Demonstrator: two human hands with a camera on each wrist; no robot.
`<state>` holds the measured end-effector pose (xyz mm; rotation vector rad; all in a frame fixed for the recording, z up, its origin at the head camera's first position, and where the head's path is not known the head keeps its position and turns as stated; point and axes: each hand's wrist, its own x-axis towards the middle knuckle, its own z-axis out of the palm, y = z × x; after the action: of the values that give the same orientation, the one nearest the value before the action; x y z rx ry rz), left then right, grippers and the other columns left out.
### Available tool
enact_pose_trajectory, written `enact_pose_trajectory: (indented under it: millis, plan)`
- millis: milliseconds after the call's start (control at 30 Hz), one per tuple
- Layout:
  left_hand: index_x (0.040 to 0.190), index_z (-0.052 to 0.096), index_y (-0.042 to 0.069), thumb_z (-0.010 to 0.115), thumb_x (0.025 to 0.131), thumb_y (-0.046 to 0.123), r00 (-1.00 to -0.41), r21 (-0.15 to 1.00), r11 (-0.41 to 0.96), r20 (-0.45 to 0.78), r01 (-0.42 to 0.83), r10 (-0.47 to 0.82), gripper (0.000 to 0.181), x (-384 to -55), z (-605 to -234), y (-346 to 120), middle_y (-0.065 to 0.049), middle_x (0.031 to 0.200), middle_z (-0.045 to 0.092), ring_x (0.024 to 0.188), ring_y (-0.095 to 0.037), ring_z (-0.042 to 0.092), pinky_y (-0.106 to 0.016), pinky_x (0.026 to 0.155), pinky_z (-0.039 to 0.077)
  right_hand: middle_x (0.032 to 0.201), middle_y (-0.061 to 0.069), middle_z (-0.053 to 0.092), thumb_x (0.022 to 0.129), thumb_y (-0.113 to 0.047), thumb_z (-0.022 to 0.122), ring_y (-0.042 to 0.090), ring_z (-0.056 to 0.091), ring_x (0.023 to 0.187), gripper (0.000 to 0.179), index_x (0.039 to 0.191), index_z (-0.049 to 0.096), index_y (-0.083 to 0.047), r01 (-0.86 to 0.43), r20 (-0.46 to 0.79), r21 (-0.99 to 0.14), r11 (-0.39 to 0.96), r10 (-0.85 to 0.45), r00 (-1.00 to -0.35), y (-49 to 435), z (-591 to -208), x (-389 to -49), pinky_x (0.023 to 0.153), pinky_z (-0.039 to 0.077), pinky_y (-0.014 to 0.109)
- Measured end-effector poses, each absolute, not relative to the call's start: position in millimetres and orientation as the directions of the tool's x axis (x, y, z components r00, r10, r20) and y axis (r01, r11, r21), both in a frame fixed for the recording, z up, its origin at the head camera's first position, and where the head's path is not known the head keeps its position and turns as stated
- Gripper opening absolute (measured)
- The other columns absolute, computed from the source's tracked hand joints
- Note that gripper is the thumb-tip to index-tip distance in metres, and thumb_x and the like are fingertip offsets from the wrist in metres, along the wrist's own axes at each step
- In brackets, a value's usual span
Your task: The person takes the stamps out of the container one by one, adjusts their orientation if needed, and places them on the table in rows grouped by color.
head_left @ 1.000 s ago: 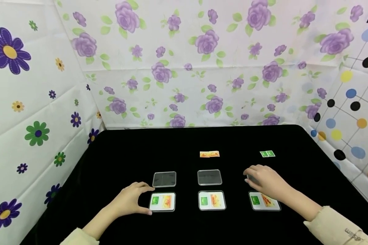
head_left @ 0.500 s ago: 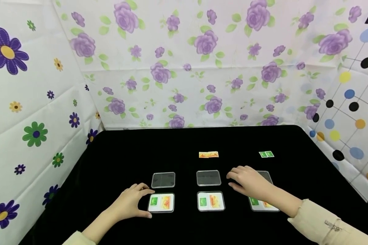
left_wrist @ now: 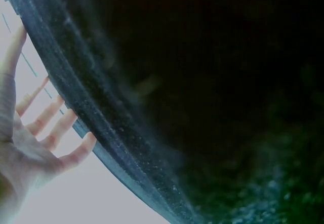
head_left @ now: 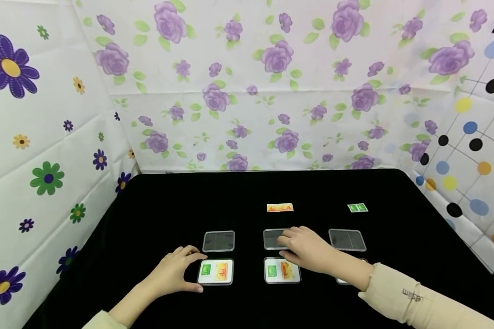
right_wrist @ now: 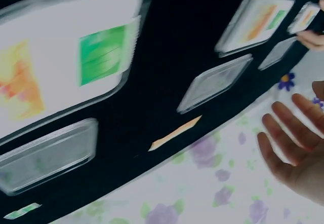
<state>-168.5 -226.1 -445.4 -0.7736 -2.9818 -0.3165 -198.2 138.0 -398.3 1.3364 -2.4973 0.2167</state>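
My left hand (head_left: 174,272) rests at the left side of the left stamp case (head_left: 210,278), thumb and forefinger spread by its corners. That case holds a white insert with one green and one orange stamp. The middle stamp case (head_left: 277,278) looks alike. Over the right part of the middle clear lid (head_left: 271,240) is my right hand (head_left: 308,251), fingers loosely bent and holding nothing. My right forearm hides most of the right stamp case (right_wrist: 101,21). In the left wrist view my left hand (left_wrist: 35,148) shows spread fingers.
A left clear lid (head_left: 219,241) and a right clear lid (head_left: 347,241) lie behind their cases. Farther back are a pair of orange stamps (head_left: 280,208) and a pair of green stamps (head_left: 357,208). Flowered cloth walls (head_left: 251,114) stand around the black tabletop (head_left: 189,196).
My right hand has moved left from the right clear lid to the middle one, uncovering the right lid. My left hand has stayed beside the left case.
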Motion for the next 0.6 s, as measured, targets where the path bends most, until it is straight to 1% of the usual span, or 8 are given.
enact_pose_trajectory:
  millis: [167, 233, 333, 467, 600]
  plan:
    - [0.121, 0.061, 0.017, 0.081, 0.058, 0.053, -0.875, 0.188, 0.855, 0.09, 0.483, 0.475, 0.075, -168.4, -444.0, -225.1, -0.003, 0.117, 0.059, 0.105, -0.027, 0.057, -0.052, 0.08, 0.05, 0.097, 0.0, 0.069, 0.089, -0.02, 0.064, 0.013, 0.065, 0.086, 0.017, 0.101, 0.067, -0.009, -0.794, 0.275, -0.211, 0.57, -0.745, -0.608, 122.3, -393.5, -187.8, 0.073, 0.053, 0.024]
    - [0.12, 0.062, 0.017, 0.082, 0.057, 0.053, -0.878, 0.185, 0.859, 0.092, 0.478, 0.469, 0.075, -168.0, -443.7, -224.8, -0.003, 0.117, 0.059, 0.105, -0.026, 0.057, -0.051, 0.08, 0.05, 0.098, 0.0, 0.068, 0.09, -0.019, 0.063, 0.012, 0.065, 0.086, 0.015, 0.101, 0.066, -0.009, -0.78, 0.254, -0.279, 0.561, -0.74, -0.623, 117.6, -391.0, -184.4, 0.072, 0.053, 0.021]
    - [0.119, 0.062, 0.017, 0.083, 0.056, 0.052, -0.883, 0.178, 0.865, 0.093, 0.47, 0.46, 0.075, -167.4, -442.9, -224.8, -0.002, 0.116, 0.059, 0.103, -0.025, 0.057, -0.048, 0.079, 0.051, 0.098, 0.0, 0.068, 0.091, -0.018, 0.062, 0.012, 0.065, 0.087, 0.014, 0.101, 0.066, -0.009, -0.776, 0.24, -0.317, 0.545, -0.746, -0.622, 110.6, -387.4, -181.6, 0.072, 0.052, 0.019]
    - [0.119, 0.062, 0.017, 0.083, 0.056, 0.051, -0.884, 0.174, 0.867, 0.086, 0.467, 0.459, 0.075, -167.0, -441.6, -224.1, -0.002, 0.116, 0.059, 0.102, -0.024, 0.058, -0.044, 0.076, 0.052, 0.098, 0.0, 0.068, 0.091, -0.018, 0.062, 0.012, 0.065, 0.087, 0.013, 0.101, 0.066, -0.01, -0.781, 0.244, -0.314, 0.539, -0.75, -0.615, 101.2, -386.0, -181.3, 0.072, 0.052, 0.018]
    - [0.119, 0.062, 0.017, 0.083, 0.056, 0.051, -0.884, 0.182, 0.865, 0.083, 0.468, 0.461, 0.075, -167.1, -441.8, -221.6, -0.003, 0.116, 0.059, 0.102, -0.024, 0.057, -0.044, 0.075, 0.052, 0.096, -0.001, 0.068, 0.091, -0.018, 0.062, 0.013, 0.065, 0.087, 0.012, 0.099, 0.066, -0.01, -0.76, 0.211, -0.363, 0.539, -0.747, -0.63, 91.4, -389.0, -180.3, 0.073, 0.052, 0.018]
